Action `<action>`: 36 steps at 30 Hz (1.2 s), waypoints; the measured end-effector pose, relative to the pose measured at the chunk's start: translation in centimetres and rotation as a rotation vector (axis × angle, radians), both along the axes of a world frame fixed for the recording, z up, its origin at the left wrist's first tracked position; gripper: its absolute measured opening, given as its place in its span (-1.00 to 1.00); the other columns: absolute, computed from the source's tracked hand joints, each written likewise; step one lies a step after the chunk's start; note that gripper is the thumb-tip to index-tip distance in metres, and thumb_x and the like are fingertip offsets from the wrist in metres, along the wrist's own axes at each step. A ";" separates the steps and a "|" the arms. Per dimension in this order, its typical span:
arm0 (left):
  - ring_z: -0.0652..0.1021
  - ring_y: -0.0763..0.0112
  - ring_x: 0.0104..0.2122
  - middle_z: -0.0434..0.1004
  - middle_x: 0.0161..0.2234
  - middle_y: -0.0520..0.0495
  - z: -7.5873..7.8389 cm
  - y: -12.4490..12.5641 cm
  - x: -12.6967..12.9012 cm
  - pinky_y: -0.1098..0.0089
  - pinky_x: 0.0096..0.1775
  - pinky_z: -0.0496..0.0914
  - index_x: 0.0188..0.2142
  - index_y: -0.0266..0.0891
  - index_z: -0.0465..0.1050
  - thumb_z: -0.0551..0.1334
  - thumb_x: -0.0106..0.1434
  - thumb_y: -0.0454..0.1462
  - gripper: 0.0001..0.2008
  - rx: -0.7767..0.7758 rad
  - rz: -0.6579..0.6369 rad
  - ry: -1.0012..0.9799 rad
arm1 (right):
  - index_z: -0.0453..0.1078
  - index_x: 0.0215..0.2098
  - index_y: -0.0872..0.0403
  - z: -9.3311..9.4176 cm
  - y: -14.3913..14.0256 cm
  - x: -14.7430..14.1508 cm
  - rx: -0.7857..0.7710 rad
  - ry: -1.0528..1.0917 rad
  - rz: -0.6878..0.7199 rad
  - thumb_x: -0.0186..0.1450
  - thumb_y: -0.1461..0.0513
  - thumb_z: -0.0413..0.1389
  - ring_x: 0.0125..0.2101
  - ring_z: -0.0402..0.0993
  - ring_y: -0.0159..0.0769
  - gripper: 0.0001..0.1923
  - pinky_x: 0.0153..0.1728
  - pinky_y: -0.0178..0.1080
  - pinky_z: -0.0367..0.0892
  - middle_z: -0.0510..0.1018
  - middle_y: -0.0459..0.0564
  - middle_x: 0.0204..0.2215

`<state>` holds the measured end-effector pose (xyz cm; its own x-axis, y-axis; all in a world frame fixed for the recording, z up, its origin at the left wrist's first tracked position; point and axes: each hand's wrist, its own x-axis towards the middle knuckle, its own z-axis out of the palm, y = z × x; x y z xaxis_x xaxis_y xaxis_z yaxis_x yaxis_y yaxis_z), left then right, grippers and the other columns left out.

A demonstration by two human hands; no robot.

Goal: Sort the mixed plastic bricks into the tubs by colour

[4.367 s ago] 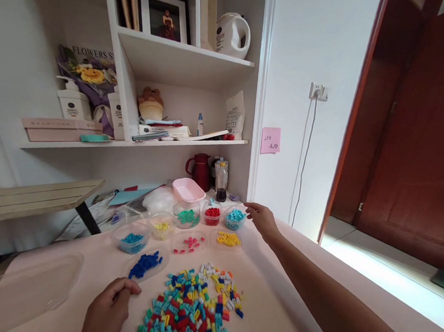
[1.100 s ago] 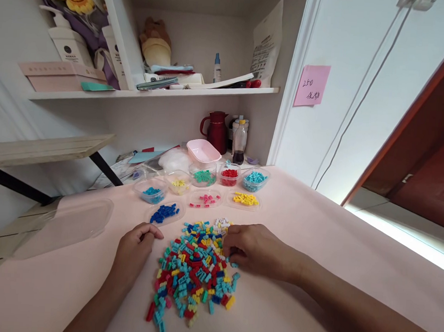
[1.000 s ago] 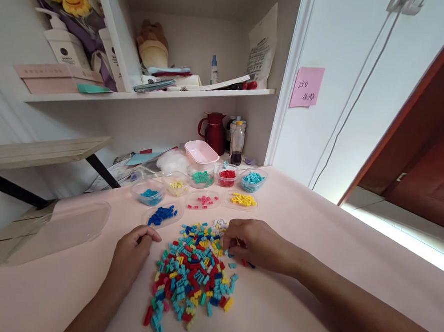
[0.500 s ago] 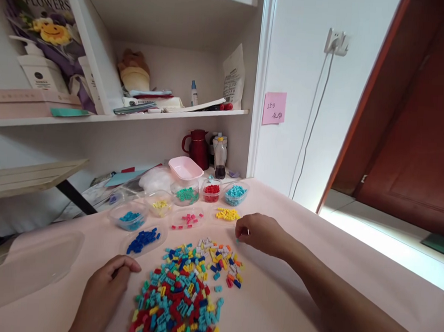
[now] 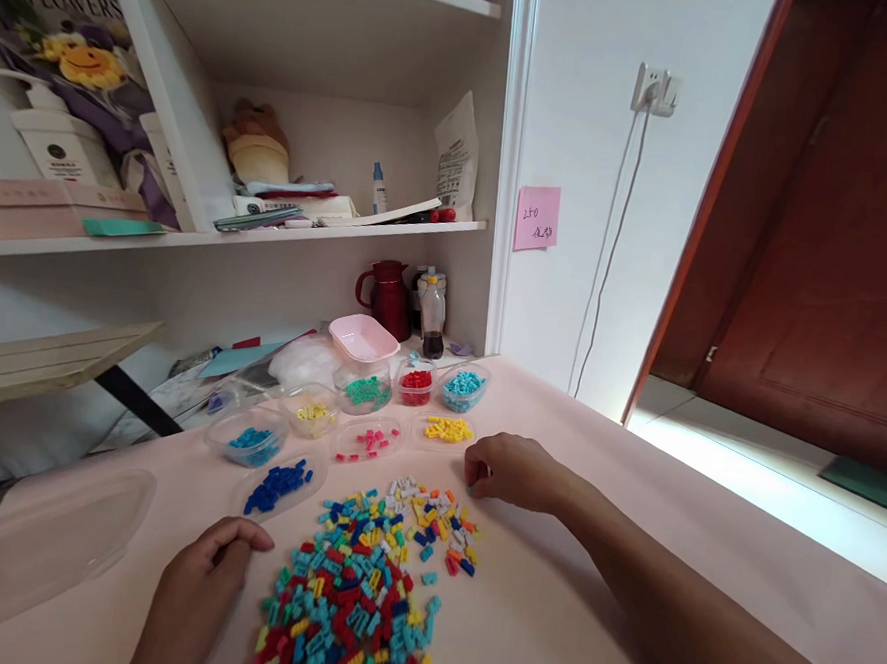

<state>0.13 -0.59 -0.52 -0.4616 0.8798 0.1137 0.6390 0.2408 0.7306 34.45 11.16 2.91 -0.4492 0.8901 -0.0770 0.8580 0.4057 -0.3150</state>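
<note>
A heap of small toy building bricks (image 5: 352, 597) in mixed colours lies on the pink-covered table. Beyond the heap's upper right side, my right hand (image 5: 514, 472) is low over the table with thumb and fingertips pinched. A tiny teal bit, apparently a toy brick (image 5: 470, 491), shows at its fingertips; most of it is hidden. My left hand (image 5: 203, 583) rests left of the heap, fingers curled, nothing visible in it. Nearest the right hand is a clear tray of yellow bricks (image 5: 449, 430). A tray of dark blue bricks (image 5: 279, 487) lies beyond the left hand.
More clear containers hold blue (image 5: 252, 443), pale yellow (image 5: 314, 414), pink (image 5: 373, 440), green (image 5: 366, 392), red (image 5: 415, 382) and light blue bricks (image 5: 462, 385). Behind them stand a pink basin (image 5: 364, 339), a red jug (image 5: 390, 299) and a bottle (image 5: 433, 316). A clear lid (image 5: 62, 549) lies left.
The view has shifted slightly, so the scene sits a little further left. My right hand stays pinched near the same spot, slightly lower; my left hand keeps its place.
</note>
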 end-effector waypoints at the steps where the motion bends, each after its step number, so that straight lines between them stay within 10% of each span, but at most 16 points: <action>1: 0.38 0.34 -0.54 0.46 -0.54 0.06 0.0 0.0 0.0 0.42 -0.43 0.25 -0.49 -0.14 0.44 0.05 -0.03 -0.11 -0.75 -0.003 0.002 -0.001 | 0.48 -0.44 -0.06 0.0 0.0 0.0 -0.007 -0.002 0.001 0.05 0.18 0.19 -0.39 0.42 -0.30 -0.93 -0.49 -0.31 0.09 0.57 -0.15 -0.38; 17: 0.41 0.33 -0.53 0.52 -0.47 0.04 0.5 -0.1 0.4 0.41 -0.42 0.28 -0.50 -0.14 0.45 0.06 -0.04 -0.12 -0.75 0.010 -0.002 0.018 | 0.43 -0.24 -0.04 0.5 0.3 2.0 -0.318 0.069 0.259 -0.01 0.21 0.24 -0.36 0.43 -0.34 -0.68 -0.42 -0.35 0.22 0.56 -0.18 -0.33; 36: 0.42 0.32 -0.56 0.41 -0.64 0.07 0.2 -0.2 0.1 0.44 -0.47 0.26 -0.50 -0.14 0.47 0.06 0.00 -0.16 -0.77 0.007 -0.007 0.032 | 0.51 -0.29 -0.07 -0.3 0.5 -0.4 -0.039 0.127 0.079 0.13 0.22 0.13 -0.36 0.42 -0.31 -0.81 -0.43 -0.33 0.17 0.57 -0.15 -0.36</action>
<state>0.27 -0.79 -0.34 -0.4512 0.8822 0.1346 0.6635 0.2308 0.7117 34.07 11.62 2.57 -0.5258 0.8492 -0.0487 0.7761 0.4555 -0.4362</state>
